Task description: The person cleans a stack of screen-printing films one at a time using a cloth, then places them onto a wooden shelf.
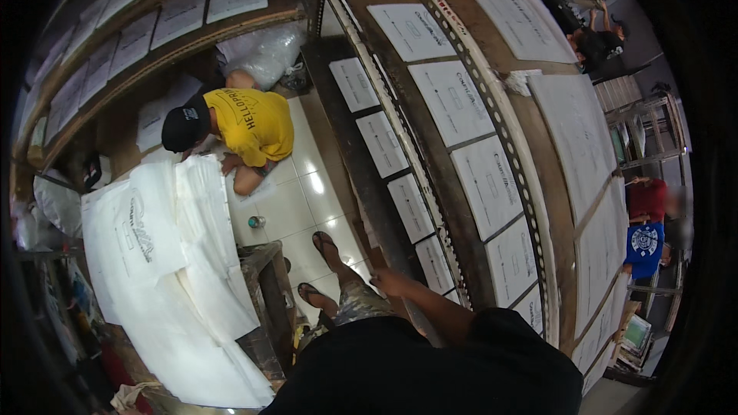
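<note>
My right hand (pixel 390 283) hangs beside my patterned shorts (pixel 361 301), close to the edge of the rack on my right. Its fingers point left and are too small and dim to tell whether they are curled or apart; nothing shows in them. My left hand is out of sight. To my left, a tall, uneven pile of white printed sheets (pixel 142 223) rests on a dark stand (pixel 265 280). On the long rack shelves (pixel 430 134) to my right, flat white printed sheets (pixel 486 184) lie in rows.
A person in a yellow shirt (pixel 254 127) and dark cap crouches on the tiled floor (pixel 319 196) beyond the pile. A small green-and-silver container (pixel 256 221) stands on the tiles. Another shelf (pixel 173 38) holds sheets at the upper left. People work beyond the right rack.
</note>
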Motion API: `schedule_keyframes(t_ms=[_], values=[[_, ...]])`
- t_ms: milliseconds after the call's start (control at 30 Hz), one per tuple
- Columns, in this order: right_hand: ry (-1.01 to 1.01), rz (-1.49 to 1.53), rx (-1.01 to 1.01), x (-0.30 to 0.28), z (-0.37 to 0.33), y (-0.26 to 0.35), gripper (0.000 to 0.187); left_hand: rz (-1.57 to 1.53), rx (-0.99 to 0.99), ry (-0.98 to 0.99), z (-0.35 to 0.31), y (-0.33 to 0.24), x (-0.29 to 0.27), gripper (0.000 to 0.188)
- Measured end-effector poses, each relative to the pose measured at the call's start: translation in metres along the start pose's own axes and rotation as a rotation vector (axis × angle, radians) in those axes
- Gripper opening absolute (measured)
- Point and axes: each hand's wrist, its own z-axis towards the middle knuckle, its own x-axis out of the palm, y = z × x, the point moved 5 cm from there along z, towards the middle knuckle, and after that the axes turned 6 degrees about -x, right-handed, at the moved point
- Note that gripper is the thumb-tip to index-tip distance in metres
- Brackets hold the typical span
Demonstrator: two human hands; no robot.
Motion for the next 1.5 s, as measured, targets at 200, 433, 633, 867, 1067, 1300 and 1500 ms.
schedule_keyframes(t_ms=[200,433,633,867,1067,1300,1500], values=[[-0.296,0.154,-0.425,-0.088,0.098,0.138,0.037,-0.609,-0.213,0.144,-0.059,-0.155,-0.038,0.044],[-0.008,0.4,-0.909,-0.17,0.12,0.381,0.057,-1.306,-0.757,0.55,-0.133,-0.284,-0.02,0.047],[0.166,0.547,-1.263,-0.165,0.089,0.463,0.066,-1.701,-0.563,1.336,-0.22,-0.399,-0.006,0.052],[0.351,0.707,-0.843,-0.151,0.105,0.435,0.038,-1.578,-0.475,1.238,-0.244,-0.484,-0.005,0.035],[0.343,0.383,-0.725,-0.164,0.107,0.442,0.023,-1.588,-0.581,1.373,-0.276,-0.489,0.007,0.055],[0.335,0.247,-0.765,-0.166,0.113,0.444,0.022,-1.87,-0.906,1.346,-0.276,-0.514,-0.029,0.047],[0.402,0.424,-0.727,-0.163,0.118,0.432,0.022,-1.832,-0.942,1.31,-0.285,-0.5,-0.027,0.05]])
